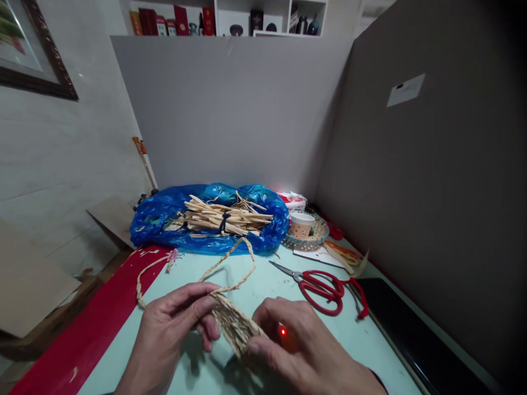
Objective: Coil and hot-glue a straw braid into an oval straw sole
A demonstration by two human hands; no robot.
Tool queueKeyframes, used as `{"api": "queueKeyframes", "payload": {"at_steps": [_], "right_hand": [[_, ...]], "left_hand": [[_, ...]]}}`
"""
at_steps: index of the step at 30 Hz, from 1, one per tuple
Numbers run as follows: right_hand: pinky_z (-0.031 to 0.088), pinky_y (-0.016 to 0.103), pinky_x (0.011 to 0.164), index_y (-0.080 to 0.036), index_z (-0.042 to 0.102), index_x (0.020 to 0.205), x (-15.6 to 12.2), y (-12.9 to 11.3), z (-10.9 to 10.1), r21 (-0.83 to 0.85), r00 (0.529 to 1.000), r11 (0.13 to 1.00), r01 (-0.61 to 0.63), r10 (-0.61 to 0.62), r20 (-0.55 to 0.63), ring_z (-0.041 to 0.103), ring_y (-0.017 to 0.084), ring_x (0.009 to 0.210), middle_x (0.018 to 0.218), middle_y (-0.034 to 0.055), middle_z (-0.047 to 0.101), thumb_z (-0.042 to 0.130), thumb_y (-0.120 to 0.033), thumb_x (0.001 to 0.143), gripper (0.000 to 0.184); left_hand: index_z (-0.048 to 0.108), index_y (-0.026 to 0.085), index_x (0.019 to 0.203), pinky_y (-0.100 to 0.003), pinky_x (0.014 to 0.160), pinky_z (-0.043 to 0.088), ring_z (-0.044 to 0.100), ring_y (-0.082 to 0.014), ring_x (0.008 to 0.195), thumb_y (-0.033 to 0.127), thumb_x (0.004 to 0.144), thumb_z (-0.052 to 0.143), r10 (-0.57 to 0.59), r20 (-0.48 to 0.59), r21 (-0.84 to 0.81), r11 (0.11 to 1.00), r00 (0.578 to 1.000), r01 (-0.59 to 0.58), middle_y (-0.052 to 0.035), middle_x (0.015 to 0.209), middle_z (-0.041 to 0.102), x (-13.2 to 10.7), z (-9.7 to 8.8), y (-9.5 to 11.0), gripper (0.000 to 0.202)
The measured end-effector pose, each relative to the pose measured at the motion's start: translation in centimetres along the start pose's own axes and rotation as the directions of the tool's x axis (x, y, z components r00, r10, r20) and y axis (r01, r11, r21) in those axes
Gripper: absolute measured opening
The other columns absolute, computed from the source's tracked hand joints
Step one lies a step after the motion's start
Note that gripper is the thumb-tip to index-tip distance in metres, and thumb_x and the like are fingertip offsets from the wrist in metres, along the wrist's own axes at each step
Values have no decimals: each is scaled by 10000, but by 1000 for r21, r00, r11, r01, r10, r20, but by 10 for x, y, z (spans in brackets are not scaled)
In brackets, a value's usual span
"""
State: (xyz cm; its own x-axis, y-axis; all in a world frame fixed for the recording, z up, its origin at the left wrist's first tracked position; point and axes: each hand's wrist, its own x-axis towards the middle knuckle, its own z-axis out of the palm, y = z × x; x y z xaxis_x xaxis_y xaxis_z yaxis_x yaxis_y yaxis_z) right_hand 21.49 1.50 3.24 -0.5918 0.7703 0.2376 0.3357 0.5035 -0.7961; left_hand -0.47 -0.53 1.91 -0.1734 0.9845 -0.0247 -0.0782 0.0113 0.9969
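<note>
Between my hands is a small woven straw piece (234,322), tan and ribbed, tilted above the table. My left hand (177,321) pinches its upper left corner, where a twisted straw cord (250,258) loops up and away. The fingers of my right hand (294,343) are closed on the lower right end, and that end is partly hidden by them. Another stretch of cord curves out left of my left hand to a small pink tie (172,255). Red-handled scissors (321,285) lie beyond my right hand, with the blades pointing left.
A blue plastic bag (152,219) at the back holds a tied bundle of straw strips (226,215). To its right a paper cup (302,225) stands in a woven basket (319,236). A black flat object (411,334) lies at the right edge. Grey partitions (239,109) enclose the table.
</note>
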Motion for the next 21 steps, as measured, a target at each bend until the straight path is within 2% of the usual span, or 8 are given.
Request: {"api": "queueKeyframes", "payload": {"at_steps": [3, 7, 10, 14, 17, 21], "right_hand": [[392, 243, 649, -173, 676, 802, 3, 1, -3, 284, 995, 953, -103, 103, 13, 549, 128, 681, 727, -6, 643, 559, -422, 984, 330], [402, 232, 646, -175, 707, 903, 9, 5, -4, 533, 985, 836, -127, 172, -35, 530, 116, 687, 784, -6, 652, 600, -430, 964, 283], [423, 220, 669, -180, 722, 963, 13, 3, -3, 626, 982, 768, -135, 188, -18, 553, 109, 705, 802, -8, 662, 651, -400, 924, 234], [422, 225, 664, -170, 698, 776, 18, 0, 0, 702, 981, 698, -140, 194, 3, 537, 103, 674, 741, -16, 635, 725, -418, 860, 264], [402, 223, 639, -171, 666, 742, 22, 0, 0, 729, 980, 668, -149, 199, 18, 495, 94, 635, 698, -36, 594, 752, -460, 838, 317], [364, 211, 604, -172, 658, 767, 26, 1, 2, 735, 981, 659, -161, 190, 45, 452, 86, 624, 683, -53, 559, 781, -492, 810, 346]], "left_hand": [[810, 204, 846, -209, 476, 529, 642, -146, 418, 373, 760, 791, -38, 82, 31, 999, 996, 36, -10, 469, 708, -3, 1, -3, 190], [828, 230, 843, -219, 492, 546, 660, -156, 423, 380, 774, 773, -86, 145, 81, 994, 986, 75, -8, 473, 719, -7, 3, -6, 173], [841, 235, 871, -230, 497, 560, 674, -169, 429, 374, 779, 762, -110, 179, 106, 990, 978, 92, -13, 478, 727, -9, 4, -7, 185], [848, 229, 876, -239, 521, 570, 676, -172, 440, 326, 794, 734, -116, 214, 142, 986, 970, 87, -12, 476, 725, -12, 5, -6, 170], [848, 219, 857, -248, 527, 570, 673, -179, 441, 305, 786, 727, -127, 203, 170, 981, 971, 93, -17, 470, 721, -15, 9, -3, 164], [810, 220, 610, -270, 473, 553, 656, -205, 407, 331, 719, 764, -123, 218, 191, 978, 968, 82, -48, 433, 701, -15, 17, 1, 162]]}}
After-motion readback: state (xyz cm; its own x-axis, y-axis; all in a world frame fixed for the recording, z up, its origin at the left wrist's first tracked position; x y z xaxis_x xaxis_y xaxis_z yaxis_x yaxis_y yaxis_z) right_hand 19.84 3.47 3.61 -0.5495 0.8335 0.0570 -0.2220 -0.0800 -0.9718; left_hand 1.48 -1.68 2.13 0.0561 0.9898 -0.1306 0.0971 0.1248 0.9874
